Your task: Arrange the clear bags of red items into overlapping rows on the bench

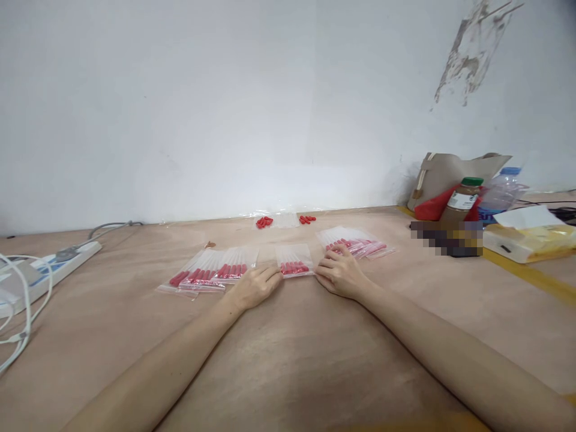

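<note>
A small clear plastic bag (294, 255) lies flat on the table between my hands, holding several thin whitish sticks with red ends. My left hand (258, 287) is closed on its lower left corner. At the lower right corner, my right hand (341, 273) has its fingers curled and pressed together on the bag's edge. An overlapping row of similar filled bags (207, 273) lies just left of my left hand. More filled bags (353, 243) are fanned out behind my right hand, which partly hides them.
By the wall are two small piles of red pieces (264, 222) with clear plastic between them. A white power strip (45, 279) with cables is at the left. On the right stand a green-capped bottle (463, 201), a blue-capped bottle (501, 192), a beige bag (443, 174) and a yellow-white packet (533, 234).
</note>
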A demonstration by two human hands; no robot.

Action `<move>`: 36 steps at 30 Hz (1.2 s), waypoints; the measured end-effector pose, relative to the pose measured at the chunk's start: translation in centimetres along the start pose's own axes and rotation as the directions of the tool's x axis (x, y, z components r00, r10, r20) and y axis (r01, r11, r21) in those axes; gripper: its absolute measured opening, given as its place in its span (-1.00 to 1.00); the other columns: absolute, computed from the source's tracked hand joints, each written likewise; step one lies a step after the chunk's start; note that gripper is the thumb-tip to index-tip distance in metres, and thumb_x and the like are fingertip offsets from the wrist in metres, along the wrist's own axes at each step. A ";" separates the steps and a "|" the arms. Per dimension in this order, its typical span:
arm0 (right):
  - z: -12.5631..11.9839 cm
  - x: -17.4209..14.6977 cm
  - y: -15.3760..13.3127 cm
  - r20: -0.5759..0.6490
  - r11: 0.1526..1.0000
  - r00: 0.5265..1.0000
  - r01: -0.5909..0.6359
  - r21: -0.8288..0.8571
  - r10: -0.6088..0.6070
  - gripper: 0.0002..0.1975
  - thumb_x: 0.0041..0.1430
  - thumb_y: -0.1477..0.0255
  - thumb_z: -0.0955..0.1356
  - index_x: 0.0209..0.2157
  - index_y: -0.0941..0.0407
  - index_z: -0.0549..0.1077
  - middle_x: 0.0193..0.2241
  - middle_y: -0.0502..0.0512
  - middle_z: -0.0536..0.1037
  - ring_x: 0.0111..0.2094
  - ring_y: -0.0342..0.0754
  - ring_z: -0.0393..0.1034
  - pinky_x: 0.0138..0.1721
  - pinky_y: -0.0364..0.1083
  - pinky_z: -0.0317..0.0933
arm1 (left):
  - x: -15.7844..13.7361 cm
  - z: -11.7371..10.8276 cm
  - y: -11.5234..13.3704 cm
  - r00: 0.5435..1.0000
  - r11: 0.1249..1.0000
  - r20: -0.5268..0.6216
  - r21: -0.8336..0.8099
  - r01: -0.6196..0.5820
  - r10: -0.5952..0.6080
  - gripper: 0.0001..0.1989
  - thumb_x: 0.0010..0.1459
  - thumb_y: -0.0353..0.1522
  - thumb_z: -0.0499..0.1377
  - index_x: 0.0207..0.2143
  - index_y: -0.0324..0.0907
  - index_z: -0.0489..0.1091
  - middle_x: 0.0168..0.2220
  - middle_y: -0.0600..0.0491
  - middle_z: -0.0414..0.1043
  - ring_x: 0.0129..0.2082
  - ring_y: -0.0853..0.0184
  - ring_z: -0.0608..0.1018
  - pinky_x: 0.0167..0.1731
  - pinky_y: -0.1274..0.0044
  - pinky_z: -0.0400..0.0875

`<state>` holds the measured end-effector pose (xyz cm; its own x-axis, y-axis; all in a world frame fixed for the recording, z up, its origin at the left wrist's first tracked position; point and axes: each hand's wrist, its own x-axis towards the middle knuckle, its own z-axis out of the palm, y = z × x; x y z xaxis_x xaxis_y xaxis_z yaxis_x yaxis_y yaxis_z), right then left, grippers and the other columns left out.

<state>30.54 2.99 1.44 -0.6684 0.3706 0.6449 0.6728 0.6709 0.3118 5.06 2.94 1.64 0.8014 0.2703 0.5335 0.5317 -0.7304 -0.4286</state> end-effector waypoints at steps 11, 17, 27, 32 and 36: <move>2.1 4.0 -4.5 -0.139 0.990 0.982 0.116 -0.081 -0.127 -0.77 0.16 0.53 0.19 -0.49 0.12 0.40 -0.52 0.00 0.44 -0.42 -0.16 0.17 -0.23 -0.04 -0.06 | 0.5 -0.4 0.3 0.998 1.000 -0.059 -0.024 -0.010 0.009 -0.79 0.21 -0.47 -0.08 -0.37 -0.24 0.33 -0.41 0.00 0.42 -0.42 0.36 0.49 -0.44 0.54 0.41; 1.6 3.6 -3.9 -0.220 0.963 0.945 0.206 -0.171 -0.241 -0.77 0.15 0.57 0.18 -0.50 0.13 0.39 -0.55 -0.05 0.41 -0.43 -0.20 0.17 -0.15 -0.03 -0.08 | 0.3 -0.6 0.5 0.995 0.999 -0.100 -0.051 -0.002 -0.003 -0.81 0.19 -0.49 -0.05 -0.38 -0.25 0.33 -0.42 -0.01 0.42 -0.39 0.36 0.49 -0.40 0.54 0.41; -0.1 0.7 -1.1 -0.157 0.948 0.959 0.192 -0.253 -0.236 -0.79 0.14 0.58 0.18 -0.45 0.13 0.39 -0.57 -0.05 0.37 -0.46 -0.21 0.15 -0.14 -0.06 -0.06 | 0.1 -0.8 0.7 0.994 0.999 -0.113 -0.049 0.006 -0.012 -0.83 0.18 -0.48 -0.03 -0.43 -0.24 0.31 -0.47 0.06 0.40 -0.47 0.41 0.46 -0.45 0.58 0.37; -0.1 -0.2 -0.3 -0.155 0.970 0.981 0.084 -0.230 -0.121 -0.79 0.13 0.59 0.19 -0.49 0.13 0.37 -0.58 -0.05 0.37 -0.46 -0.20 0.16 -0.10 -0.06 -0.08 | 0.0 -0.9 0.6 0.994 0.995 -0.105 -0.090 0.034 -0.043 -0.82 0.18 -0.48 -0.03 -0.42 -0.23 0.32 -0.45 0.05 0.41 -0.46 0.42 0.46 -0.44 0.60 0.37; 0.0 -0.2 -0.4 -0.180 0.992 0.984 -0.004 -0.123 -0.019 -0.77 0.15 0.55 0.19 -0.54 0.14 0.35 -0.59 -0.05 0.37 -0.49 -0.22 0.16 -0.07 -0.07 -0.09 | 0.1 -1.3 0.8 0.989 0.980 -0.029 -0.142 0.139 -0.144 -0.81 0.18 -0.41 -0.01 -0.44 -0.21 0.33 -0.45 0.05 0.40 -0.45 0.42 0.45 -0.43 0.59 0.37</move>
<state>30.42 2.61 1.18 -0.6130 0.2364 0.7539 0.7092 0.5852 0.3931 5.21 1.60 2.29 0.7082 0.3546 0.6105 0.5934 -0.7675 -0.2427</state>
